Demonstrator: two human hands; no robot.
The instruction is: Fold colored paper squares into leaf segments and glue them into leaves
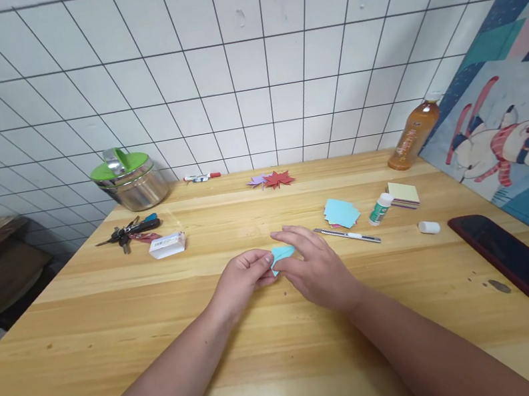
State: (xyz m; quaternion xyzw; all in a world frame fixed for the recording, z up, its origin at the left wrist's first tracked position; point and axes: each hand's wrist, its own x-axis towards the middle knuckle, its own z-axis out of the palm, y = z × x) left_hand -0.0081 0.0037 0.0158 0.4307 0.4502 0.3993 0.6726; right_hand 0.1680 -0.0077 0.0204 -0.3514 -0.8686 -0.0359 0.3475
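Observation:
A small folded piece of light-blue paper (pixel 282 254) is held just above the wooden table. My left hand (pixel 246 272) pinches its left edge between thumb and fingers. From the right, my right hand (pixel 314 267) closes on the same paper, thumb along its lower edge and fingers behind. Part of the paper is hidden by the fingers. To the right lie a silver pen-like tool (pixel 348 235) and a small stack of light-blue paper squares (pixel 341 212). An uncapped glue stick (pixel 380 208) stands tilted beside them.
Paper leaf shapes, one red (pixel 280 179) and one purple (pixel 258 180), lie near the wall. At left are a steel pot (pixel 133 183), keys (pixel 131 232) and a small white box (pixel 167 245). At right are a bottle (pixel 414 136), sticky notes (pixel 402 194), a white cap (pixel 429 227) and a dark phone-like slab (pixel 518 257).

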